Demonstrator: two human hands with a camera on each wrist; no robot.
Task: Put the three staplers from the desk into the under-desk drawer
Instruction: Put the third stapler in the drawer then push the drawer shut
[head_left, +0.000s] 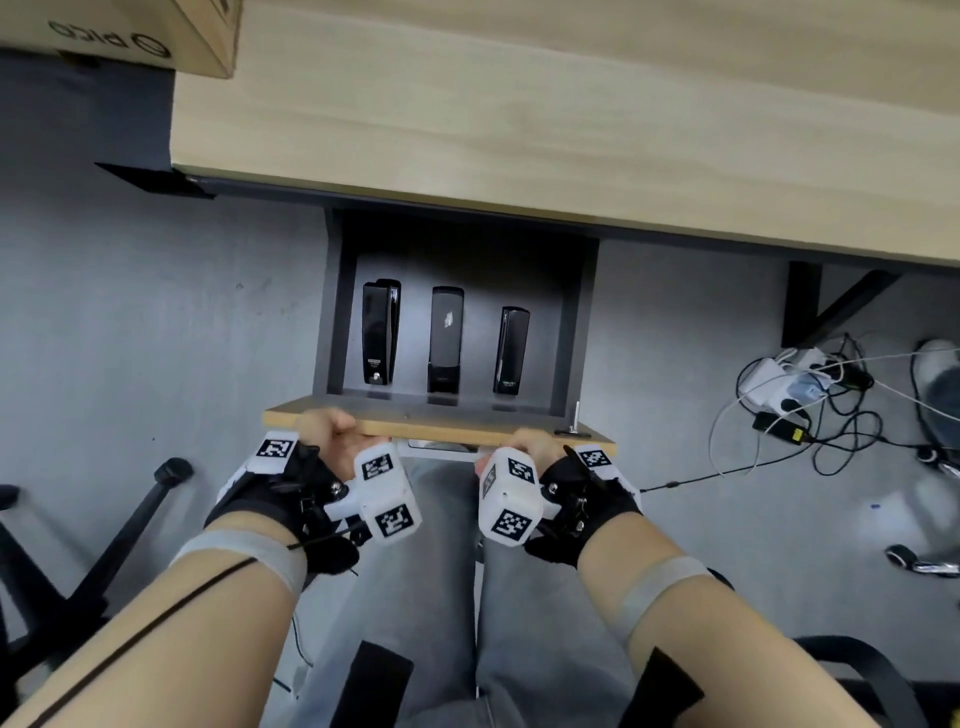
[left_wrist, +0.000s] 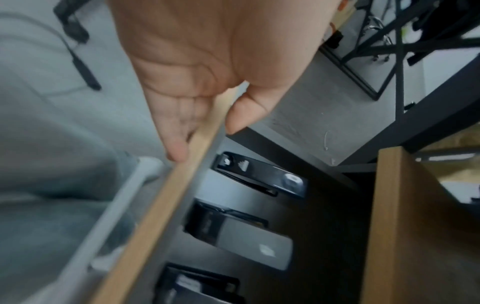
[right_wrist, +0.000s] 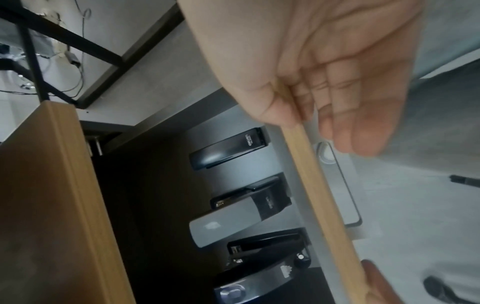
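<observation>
All three staplers lie side by side on the floor of the open drawer (head_left: 332, 312): the left stapler (head_left: 381, 332), the middle stapler (head_left: 445, 339) and the right stapler (head_left: 512, 349), each apart from its neighbours and pointing front to back; so the putting-in looks done and the step in hand is shutting the drawer; the left hand (head_left: 332, 436) and the right hand (head_left: 530, 449) each grip the wooden drawer front (head_left: 441, 428), thumb on the inner side and fingers (left_wrist: 179, 131) curled over the outer face; the next move calls for an even push from both hands so the drawer slides straight under the worktop (head_left: 519, 114); a small key (head_left: 575, 415) stands up at the front's right end, near the right hand; round about, a cardboard box (head_left: 130, 31) on the worktop, a tangle of cables (head_left: 810, 395) on the floor to the right, a chair base (head_left: 104, 545) to the left; nothing seems to block the drawer's path
</observation>
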